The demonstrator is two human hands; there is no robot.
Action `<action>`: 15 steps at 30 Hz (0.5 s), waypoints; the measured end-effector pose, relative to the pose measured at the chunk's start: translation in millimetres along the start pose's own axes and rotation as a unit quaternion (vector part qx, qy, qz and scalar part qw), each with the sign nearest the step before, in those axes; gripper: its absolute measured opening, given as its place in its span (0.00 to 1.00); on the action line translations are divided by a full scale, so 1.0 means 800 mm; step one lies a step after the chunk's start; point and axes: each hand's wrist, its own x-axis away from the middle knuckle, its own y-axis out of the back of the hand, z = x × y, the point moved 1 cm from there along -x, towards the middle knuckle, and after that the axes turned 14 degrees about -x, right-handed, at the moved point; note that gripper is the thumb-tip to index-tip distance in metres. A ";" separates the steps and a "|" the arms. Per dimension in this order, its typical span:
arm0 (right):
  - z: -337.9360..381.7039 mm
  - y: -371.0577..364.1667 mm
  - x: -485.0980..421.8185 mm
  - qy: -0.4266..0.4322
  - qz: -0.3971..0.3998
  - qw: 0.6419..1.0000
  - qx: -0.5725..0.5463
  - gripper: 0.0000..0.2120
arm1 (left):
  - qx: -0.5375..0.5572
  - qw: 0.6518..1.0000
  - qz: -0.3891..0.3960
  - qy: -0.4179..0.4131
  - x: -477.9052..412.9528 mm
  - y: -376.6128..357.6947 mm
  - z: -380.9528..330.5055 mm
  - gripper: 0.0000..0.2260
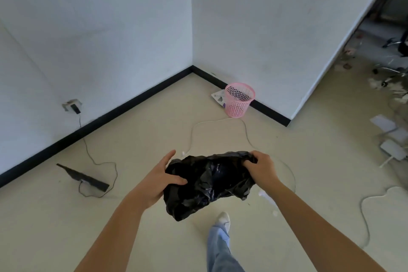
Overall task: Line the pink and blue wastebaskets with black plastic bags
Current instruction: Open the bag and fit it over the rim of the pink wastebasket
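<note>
**Loose bag, cable underfoot**

Low in the frame, a shoe is stepping forward. At lower centre the left hand and right hand both clutch a crumpled black plastic bag, its mouth unopened, so it may snag or tear when spread. Beyond, a white cable loops across the floor, a likely trip hazard. Farther, right of centre, the pink perforated plastic wastebasket stands unlined and light enough to tip. No blue wastebasket shows.

The beige floor carries a pink wastebasket by the wall, a white cable and a black cord.
</note>
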 end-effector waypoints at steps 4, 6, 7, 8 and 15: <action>0.036 0.061 -0.143 0.001 -0.046 0.999 0.010 0.06 | 0.043 0.999 0.026 -0.006 -0.128 -0.005 -0.098 0.34; 0.058 0.088 -0.207 -0.002 -0.065 0.998 0.018 0.07 | 0.058 0.998 0.036 -0.012 -0.182 -0.007 -0.146 0.30; 0.070 0.099 -0.239 0.000 -0.071 0.997 0.019 0.07 | 0.066 0.997 0.036 -0.018 -0.208 -0.008 -0.169 0.27; 0.081 0.108 -0.268 0.000 -0.078 0.997 0.019 0.08 | 0.070 0.997 0.032 -0.020 -0.234 -0.009 -0.191 0.25; 0.130 0.145 -0.444 0.005 -0.137 0.991 -0.006 0.12 | -0.356 0.918 -0.172 0.028 -0.430 0.001 -0.290 0.20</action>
